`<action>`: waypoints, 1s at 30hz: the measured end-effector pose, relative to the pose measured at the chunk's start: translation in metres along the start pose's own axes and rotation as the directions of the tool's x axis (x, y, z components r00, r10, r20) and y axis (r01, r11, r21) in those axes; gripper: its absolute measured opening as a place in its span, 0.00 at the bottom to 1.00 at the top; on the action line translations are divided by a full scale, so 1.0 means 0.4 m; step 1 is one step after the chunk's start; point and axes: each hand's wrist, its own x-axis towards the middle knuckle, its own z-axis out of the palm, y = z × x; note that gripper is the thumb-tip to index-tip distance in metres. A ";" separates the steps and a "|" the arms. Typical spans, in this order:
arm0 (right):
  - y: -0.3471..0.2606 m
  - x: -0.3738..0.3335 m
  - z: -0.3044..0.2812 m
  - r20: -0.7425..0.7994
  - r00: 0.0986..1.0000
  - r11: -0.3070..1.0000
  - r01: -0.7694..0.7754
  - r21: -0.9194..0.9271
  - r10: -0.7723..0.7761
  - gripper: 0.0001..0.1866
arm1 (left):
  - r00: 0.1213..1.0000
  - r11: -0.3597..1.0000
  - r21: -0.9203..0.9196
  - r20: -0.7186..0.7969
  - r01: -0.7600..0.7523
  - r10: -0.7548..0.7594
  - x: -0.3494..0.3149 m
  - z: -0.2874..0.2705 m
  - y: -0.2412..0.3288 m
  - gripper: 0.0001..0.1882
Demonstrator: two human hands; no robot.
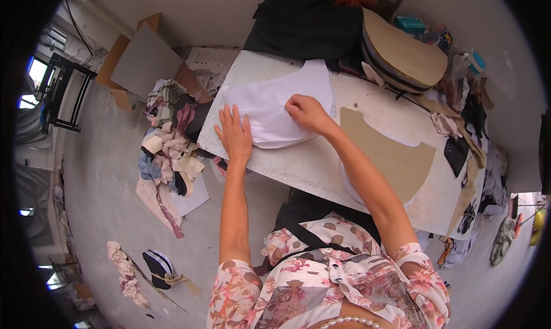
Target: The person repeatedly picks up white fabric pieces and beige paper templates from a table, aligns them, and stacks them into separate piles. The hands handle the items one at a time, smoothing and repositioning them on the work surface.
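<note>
A white curved fabric piece (275, 108) lies flat near the left end of the pale table (310, 162). My left hand (234, 135) rests flat on its left edge, fingers spread. Over the right part of the same piece, my right hand (307, 112) has its fingers curled together against the cloth; whatever they pinch is too small or hidden to make out. To the right of it lies a tan cut piece (387, 159) with a white layer showing at its edge, partly covered by my right forearm.
Black folded cloth (304, 22) and a stack of tan curved pieces (404, 47) sit along the table's far side. Scraps and a black piece (456, 155) lie at the right end. On the floor to the left are fabric scraps (172, 157) and a cardboard box (143, 62).
</note>
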 end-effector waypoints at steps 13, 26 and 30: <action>-0.081 -0.213 -0.456 -0.151 0.986 0.541 0.090 0.836 0.069 0.10 | 1.000 0.992 0.130 0.001 0.007 -0.008 0.006 0.006 -0.014 0.28; -0.182 -0.530 -0.350 0.231 0.925 0.905 0.355 -0.234 -0.303 0.05 | 0.652 -0.772 0.061 0.496 0.633 0.574 -0.256 -0.148 0.401 0.55; -0.147 -0.582 -0.250 0.371 0.883 0.863 0.407 -0.300 -0.287 0.05 | 0.587 -0.289 -0.522 0.778 0.803 0.224 -0.236 -0.179 0.385 0.58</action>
